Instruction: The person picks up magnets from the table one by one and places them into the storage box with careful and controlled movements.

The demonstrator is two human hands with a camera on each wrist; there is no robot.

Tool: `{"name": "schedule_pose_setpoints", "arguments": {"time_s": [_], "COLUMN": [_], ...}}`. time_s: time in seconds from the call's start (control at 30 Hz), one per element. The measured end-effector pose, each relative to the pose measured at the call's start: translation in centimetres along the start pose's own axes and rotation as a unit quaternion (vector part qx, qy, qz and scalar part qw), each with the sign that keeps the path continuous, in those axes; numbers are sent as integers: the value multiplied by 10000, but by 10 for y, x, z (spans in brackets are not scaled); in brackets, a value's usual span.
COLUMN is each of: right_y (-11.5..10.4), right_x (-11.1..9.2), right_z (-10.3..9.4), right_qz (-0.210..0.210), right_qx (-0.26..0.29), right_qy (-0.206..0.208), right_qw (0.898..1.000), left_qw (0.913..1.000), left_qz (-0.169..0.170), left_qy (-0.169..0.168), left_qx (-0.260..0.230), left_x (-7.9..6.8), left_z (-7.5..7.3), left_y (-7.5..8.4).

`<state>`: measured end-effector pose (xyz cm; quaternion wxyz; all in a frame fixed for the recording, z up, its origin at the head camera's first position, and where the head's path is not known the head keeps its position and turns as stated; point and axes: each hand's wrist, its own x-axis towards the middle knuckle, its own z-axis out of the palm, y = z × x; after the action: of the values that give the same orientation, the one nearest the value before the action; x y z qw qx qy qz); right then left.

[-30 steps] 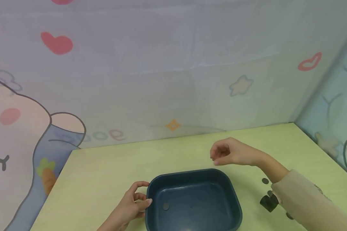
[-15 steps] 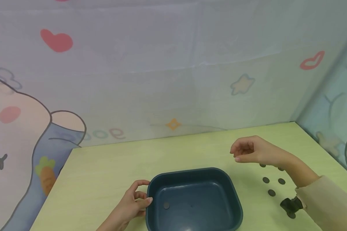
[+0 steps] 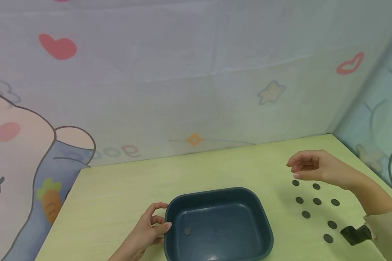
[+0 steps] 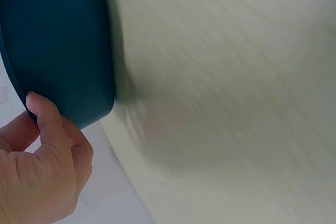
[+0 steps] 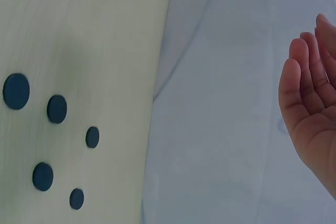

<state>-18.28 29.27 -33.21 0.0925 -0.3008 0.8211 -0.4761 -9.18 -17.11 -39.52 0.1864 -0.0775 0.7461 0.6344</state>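
Note:
A dark blue rectangular plastic basin (image 3: pixel 230 232) stands at the front middle of the table, and one small dark round disc (image 3: pixel 187 231) lies on its floor, towards the left. My left hand (image 3: pixel 145 232) grips the basin's left rim, thumb over the edge and fingers along the outer wall; the left wrist view shows the same hand (image 4: pixel 44 169) at the rim. Off to the right, my right hand (image 3: pixel 325 168) hovers above the table, its fingers loosely bent and nothing between them. Several flat dark discs (image 3: pixel 317 201) lie scattered below it, some also visible in the right wrist view.
The light green tabletop (image 3: pixel 124 188) ends at a printed cloth backdrop (image 3: pixel 163 108). A second cloth (image 3: pixel 379 123) closes off the right side. A black strap mount (image 3: pixel 356 235) juts from the right sleeve (image 3: pixel 387 230) over the table.
My right hand has moved rightwards, from behind the basin to above the discs. More discs show now that the forearm has shifted. My left hand and the basin have stayed put.

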Motion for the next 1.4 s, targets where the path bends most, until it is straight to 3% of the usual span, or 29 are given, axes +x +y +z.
{"name": "schedule_pose_setpoints", "arguments": {"time_s": [0.37, 0.57, 0.97, 1.4], "right_y": [21, 27, 49, 67], "right_x": [-26, -38, -56, -65], "right_z": [-13, -19, -28, -30], "right_qz": [32, 385, 741, 768], "right_qx": [-6, -214, -214, -46], "right_qy": [204, 496, 755, 944], "right_qw": [9998, 9978, 9942, 9926], "left_qw": [10000, 10000, 9999, 9999], "left_qz": [-76, -75, -70, -40], "left_qy": [-9, 23, -22, -40], "left_qx": [-55, -25, -75, -116], "left_x": [1, 1, 2, 2], "left_z": [0, -2, -3, -2], "left_y": [-2, -2, -4, -4]}}
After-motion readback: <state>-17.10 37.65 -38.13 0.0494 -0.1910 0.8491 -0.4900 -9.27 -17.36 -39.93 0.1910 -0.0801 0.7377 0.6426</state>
